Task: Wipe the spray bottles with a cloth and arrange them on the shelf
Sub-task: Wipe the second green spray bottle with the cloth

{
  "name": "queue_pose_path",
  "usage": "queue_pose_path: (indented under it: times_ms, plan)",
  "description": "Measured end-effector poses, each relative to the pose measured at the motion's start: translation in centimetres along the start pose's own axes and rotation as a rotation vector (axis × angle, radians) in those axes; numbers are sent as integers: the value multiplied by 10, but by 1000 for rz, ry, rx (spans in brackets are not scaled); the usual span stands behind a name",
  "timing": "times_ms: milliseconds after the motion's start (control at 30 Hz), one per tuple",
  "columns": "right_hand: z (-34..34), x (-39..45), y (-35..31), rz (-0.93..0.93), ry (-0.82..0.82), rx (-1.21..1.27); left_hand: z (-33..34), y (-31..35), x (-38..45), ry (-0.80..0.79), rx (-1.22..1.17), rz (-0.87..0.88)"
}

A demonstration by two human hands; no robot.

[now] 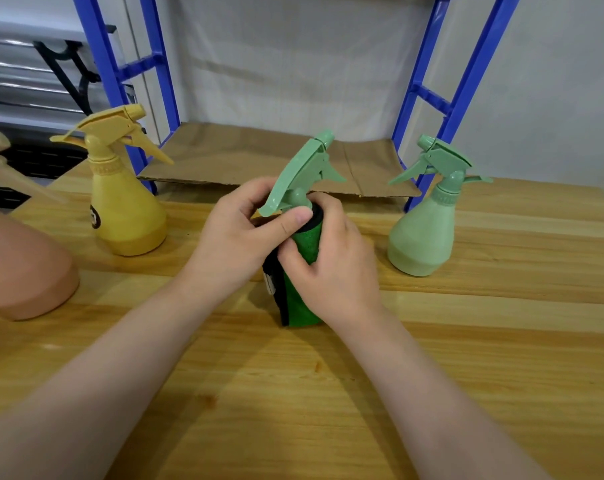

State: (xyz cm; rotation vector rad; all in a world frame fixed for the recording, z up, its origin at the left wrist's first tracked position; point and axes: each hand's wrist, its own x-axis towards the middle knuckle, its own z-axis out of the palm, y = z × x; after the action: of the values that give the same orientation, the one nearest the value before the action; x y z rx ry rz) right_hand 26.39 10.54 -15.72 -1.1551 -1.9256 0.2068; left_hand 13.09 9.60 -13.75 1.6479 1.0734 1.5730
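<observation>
Both hands are gripping the cloth-wrapped green bottle (304, 174): left hand (239, 233) curling at neck, right hand (331, 268) pinching green cloth (302, 299) below.

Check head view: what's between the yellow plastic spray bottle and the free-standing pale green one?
The cloth-wrapped green spray bottle, gripped by the left hand and right hand, stands between the yellow bottle and pale green bottle.
</observation>
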Motion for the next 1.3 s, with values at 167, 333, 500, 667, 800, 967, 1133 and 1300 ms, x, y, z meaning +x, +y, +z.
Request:
queue_pose_path:
  times_ms: [167, 333, 500, 667, 800, 967, 1133, 1300]
  plan:
    - [5, 1, 2, -3, -12, 41, 0, -1, 0, 110, -66, -35]
    - [3, 1, 6, 18, -83, 45, -6, 3, 2, 194, -225, -60]
    - [1, 1, 9, 31, -171, 111, -16, 7, 7, 280, -303, -107]
    - [-2, 1, 10, 42, -249, 193, -27, 8, 12, 357, -360, -144]
    - [2, 0, 14, 43, -248, 321, -32, 10, 13, 403, -415, -156]
    - [3, -2, 18, 71, -244, 470, -26, 12, 10, 288, -361, -133]
    - [2, 1, 17, 41, -280, 480, -17, 7, 5, 84, -277, -115]
    - [-1, 2, 14, 18, -261, 463, -12, 5, 0, -60, -209, -113]
